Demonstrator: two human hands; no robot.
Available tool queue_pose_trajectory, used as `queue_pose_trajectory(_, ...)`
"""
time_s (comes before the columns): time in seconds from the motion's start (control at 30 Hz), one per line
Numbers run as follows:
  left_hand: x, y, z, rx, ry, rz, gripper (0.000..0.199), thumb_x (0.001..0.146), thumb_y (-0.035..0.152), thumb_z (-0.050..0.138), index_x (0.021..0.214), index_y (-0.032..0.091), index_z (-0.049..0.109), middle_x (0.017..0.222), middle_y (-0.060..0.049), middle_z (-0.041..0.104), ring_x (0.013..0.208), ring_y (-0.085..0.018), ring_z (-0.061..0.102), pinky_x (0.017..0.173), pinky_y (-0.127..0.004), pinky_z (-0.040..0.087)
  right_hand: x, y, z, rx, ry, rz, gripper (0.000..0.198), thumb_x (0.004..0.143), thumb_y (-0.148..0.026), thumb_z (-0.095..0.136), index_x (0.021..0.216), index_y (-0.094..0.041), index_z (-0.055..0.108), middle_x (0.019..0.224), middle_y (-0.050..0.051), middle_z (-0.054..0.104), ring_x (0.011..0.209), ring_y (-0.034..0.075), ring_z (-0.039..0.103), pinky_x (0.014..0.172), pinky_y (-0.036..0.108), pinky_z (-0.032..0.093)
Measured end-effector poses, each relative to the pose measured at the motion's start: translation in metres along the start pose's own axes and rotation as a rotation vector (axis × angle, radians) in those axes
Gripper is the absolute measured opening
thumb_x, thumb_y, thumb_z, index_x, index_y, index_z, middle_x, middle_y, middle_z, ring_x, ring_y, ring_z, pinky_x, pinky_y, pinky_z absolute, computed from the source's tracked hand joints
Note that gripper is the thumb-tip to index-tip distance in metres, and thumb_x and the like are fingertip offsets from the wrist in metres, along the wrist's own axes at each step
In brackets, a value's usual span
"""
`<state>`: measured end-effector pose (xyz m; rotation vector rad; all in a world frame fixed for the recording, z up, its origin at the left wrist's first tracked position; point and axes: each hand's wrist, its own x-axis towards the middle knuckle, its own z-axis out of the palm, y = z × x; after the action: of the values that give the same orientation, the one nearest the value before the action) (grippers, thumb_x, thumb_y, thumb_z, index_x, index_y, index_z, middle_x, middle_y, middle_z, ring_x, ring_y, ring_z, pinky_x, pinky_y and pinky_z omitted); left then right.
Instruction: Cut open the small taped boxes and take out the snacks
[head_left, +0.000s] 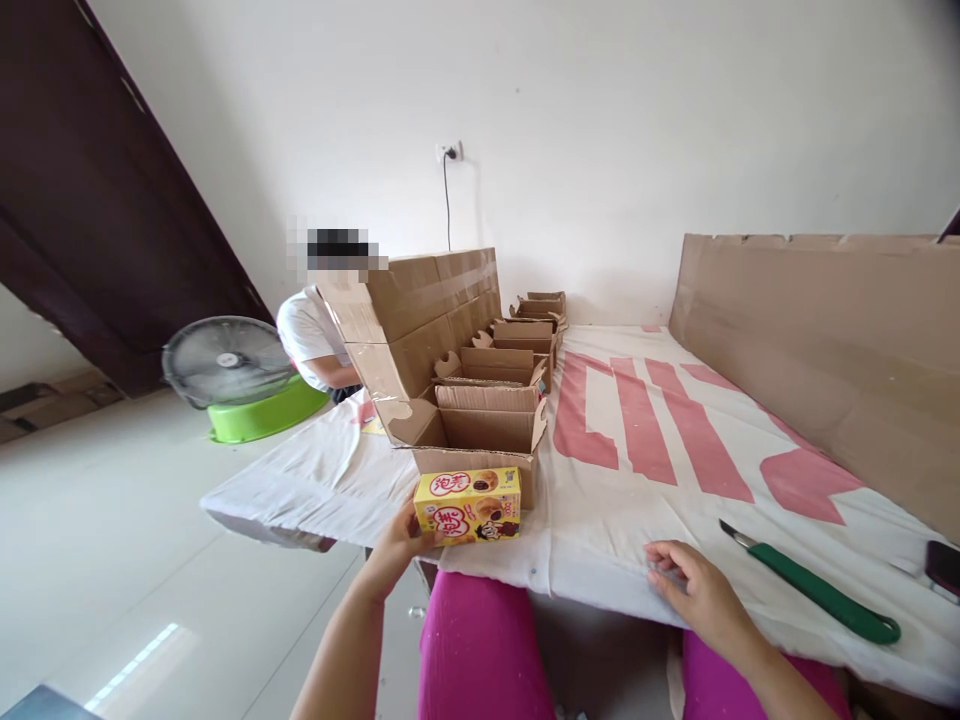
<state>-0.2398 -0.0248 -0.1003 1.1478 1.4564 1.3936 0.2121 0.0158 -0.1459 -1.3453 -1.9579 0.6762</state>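
My left hand [403,535] grips the left end of a yellow snack box [468,506] printed with red characters and pictures of round puffs. The box lies on its side at the table's near edge, in front of an open cardboard carton [487,432]. My right hand [694,585] rests at the cloth's front edge with loosely curved fingers and holds nothing. To its right lies a utility knife [821,592] with a green handle, its blade pointing toward the far left.
More open cartons [501,366] line up behind the first. Sealed cardboard boxes [439,310] stand stacked at their left. A tall cardboard panel [817,350] borders the right side. Beyond the stack sits a person [309,340]; a fan [225,358] and green basin [262,412] are on the floor.
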Motion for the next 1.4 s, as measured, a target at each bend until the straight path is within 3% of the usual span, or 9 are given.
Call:
queue_pose_trajectory(0.07,-0.001,0.0,0.004,-0.069,-0.059,-0.017,0.065,0.052,0.028,0.086,0.111,0.015,0.063,0.109,-0.013,0.07,0.109,-0.036,0.063,0.089,-0.049,0.056,0.003,-0.003,0.002,-0.001,0.002,0.021,0.029,0.079,-0.041,0.056,0.097,-0.021,0.067,0.096,0.009,0.07,0.085,0.023,0.065,0.08,0.037,0.054)
queue_pose_trajectory(0.2,-0.001,-0.005,0.005,-0.082,-0.054,-0.001,0.063,0.053,0.024,0.084,0.112,0.015,0.063,0.11,-0.012,0.069,0.11,-0.035,0.063,0.089,-0.047,0.056,0.014,-0.025,0.011,0.073,-0.033,0.054,0.034,0.077,-0.041,0.056,0.102,-0.02,0.066,0.097,0.009,0.069,0.087,0.023,0.065,0.081,0.038,0.054)
queue_pose_trajectory(0.37,0.001,-0.008,0.003,-0.076,-0.076,-0.006,0.064,0.055,0.028,0.084,0.113,0.016,0.059,0.105,-0.01,0.071,0.101,-0.032,0.067,0.089,-0.047,0.055,0.044,-0.067,0.037,0.186,-0.132,0.0,0.059,0.075,-0.039,0.062,0.131,-0.022,0.052,0.126,0.012,0.061,0.11,0.025,0.06,0.09,0.041,0.052)
queue_pose_trajectory(0.53,0.0,-0.007,0.008,-0.02,-0.103,-0.01,0.058,0.059,0.039,0.083,0.107,0.016,0.059,0.106,-0.011,0.071,0.101,-0.032,0.067,0.092,-0.049,0.054,0.086,-0.089,0.078,0.312,-0.158,-0.055,0.084,0.072,-0.038,0.066,0.146,-0.019,0.032,0.151,0.017,0.038,0.131,0.031,0.046,0.101,0.049,0.045)
queue_pose_trajectory(0.77,0.001,-0.01,0.01,0.023,-0.107,0.02,0.06,0.062,0.039,0.082,0.112,0.015,0.06,0.109,-0.012,0.071,0.112,-0.034,0.063,0.096,-0.049,0.051,0.097,-0.098,0.101,0.406,-0.059,-0.135,0.071,0.073,-0.03,0.065,0.139,-0.021,0.038,0.131,0.013,0.058,0.11,0.027,0.06,0.09,0.045,0.051)
queue_pose_trajectory(0.93,0.001,-0.012,0.01,0.055,-0.131,0.017,0.052,0.061,0.039,0.082,0.105,0.015,0.065,0.108,-0.012,0.072,0.105,-0.033,0.066,0.095,-0.05,0.052,0.086,-0.086,0.096,0.347,0.132,-0.055,0.057,0.076,-0.048,0.067,0.121,-0.017,0.05,0.115,0.014,0.063,0.092,0.025,0.063,0.08,0.041,0.053)
queue_pose_trajectory(1.07,0.001,-0.013,0.014,0.122,-0.161,0.045,0.052,0.065,0.04,0.079,0.107,0.015,0.062,0.113,-0.013,0.071,0.108,-0.031,0.065,0.096,-0.046,0.051,0.085,-0.074,0.092,0.349,0.154,-0.019,0.052,0.081,-0.058,0.058,0.112,-0.016,0.054,0.102,0.013,0.067,0.075,0.022,0.063,0.072,0.039,0.054)
queue_pose_trajectory(1.23,-0.002,-0.016,0.022,0.175,-0.108,0.092,0.06,0.068,0.037,0.076,0.119,0.017,0.053,0.12,-0.013,0.067,0.114,-0.03,0.062,0.097,-0.044,0.05,0.084,-0.066,0.092,0.347,0.107,-0.025,0.043,0.084,-0.057,0.052,0.102,-0.019,0.059,0.094,0.01,0.071,0.075,0.023,0.066,0.072,0.039,0.054)
queue_pose_trajectory(1.4,-0.01,-0.015,0.038,0.386,0.047,0.116,0.051,0.068,0.037,0.073,0.112,0.018,0.056,0.113,-0.01,0.069,0.106,-0.03,0.063,0.092,-0.044,0.049,0.084,-0.063,0.093,0.325,0.122,-0.012,0.046,0.086,-0.06,0.047,0.101,-0.019,0.06,0.095,0.012,0.071,0.081,0.025,0.067,0.076,0.039,0.053)
